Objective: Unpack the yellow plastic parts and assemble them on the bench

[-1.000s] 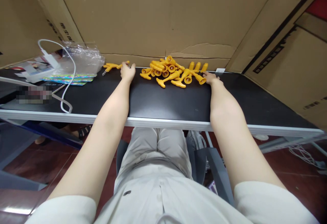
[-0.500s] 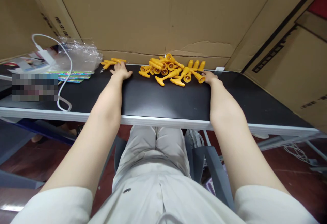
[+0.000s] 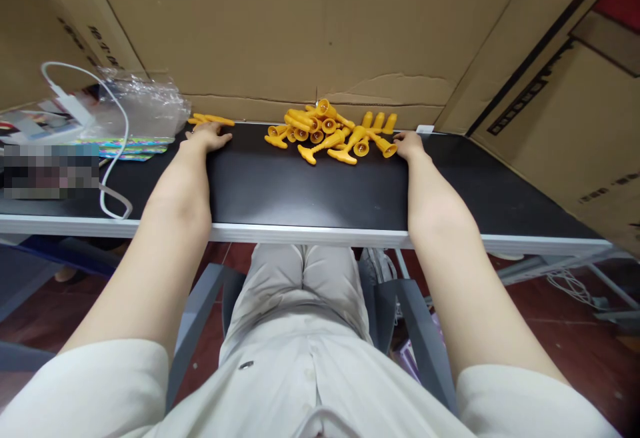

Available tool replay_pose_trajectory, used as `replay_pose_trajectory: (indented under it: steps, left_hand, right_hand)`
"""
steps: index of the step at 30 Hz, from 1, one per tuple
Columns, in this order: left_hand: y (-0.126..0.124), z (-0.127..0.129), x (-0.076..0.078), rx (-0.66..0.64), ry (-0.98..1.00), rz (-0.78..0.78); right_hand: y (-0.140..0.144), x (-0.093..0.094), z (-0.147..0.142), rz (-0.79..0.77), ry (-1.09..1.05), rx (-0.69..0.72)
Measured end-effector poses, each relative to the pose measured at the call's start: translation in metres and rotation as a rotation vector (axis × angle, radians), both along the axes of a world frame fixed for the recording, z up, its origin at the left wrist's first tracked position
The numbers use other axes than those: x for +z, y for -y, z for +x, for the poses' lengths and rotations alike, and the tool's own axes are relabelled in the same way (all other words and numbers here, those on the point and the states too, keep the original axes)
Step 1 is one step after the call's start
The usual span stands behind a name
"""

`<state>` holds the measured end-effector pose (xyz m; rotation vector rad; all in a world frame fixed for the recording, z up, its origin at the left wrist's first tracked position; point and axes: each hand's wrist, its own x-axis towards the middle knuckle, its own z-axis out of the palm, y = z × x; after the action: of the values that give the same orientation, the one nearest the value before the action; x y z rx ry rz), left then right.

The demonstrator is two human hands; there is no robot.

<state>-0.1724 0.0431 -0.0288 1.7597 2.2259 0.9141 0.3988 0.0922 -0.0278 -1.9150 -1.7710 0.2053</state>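
A heap of several yellow plastic parts (image 3: 327, 131) lies at the back of the black table (image 3: 310, 188), against the cardboard wall. My right hand (image 3: 410, 145) rests flat on the table at the heap's right edge, fingertips touching the nearest yellow part. My left hand (image 3: 207, 137) lies palm down farther left, just in front of a small separate group of yellow parts (image 3: 210, 119) with a small metal spring beside them. Neither hand holds anything.
Large cardboard sheets (image 3: 280, 31) wall in the back and right. At the left lie a crumpled clear plastic bag (image 3: 143, 108), a white charger with its cable (image 3: 107, 151), and colourful printed sheets (image 3: 133, 148). My lap and a grey chair frame (image 3: 415, 338) show below the table edge.
My left hand has slid leftward along the table, away from the heap, toward the small group of yellow parts. The right hand has stayed put. The view has tilted slightly.
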Motion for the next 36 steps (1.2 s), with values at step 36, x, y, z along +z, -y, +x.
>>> replay_pose_trajectory:
  steps: [36]
  left_hand:
    - [0.042,0.105,0.028,0.007,-0.135,0.374]
  right_hand:
    - [0.05,0.067,-0.063,-0.105,0.083,-0.026]
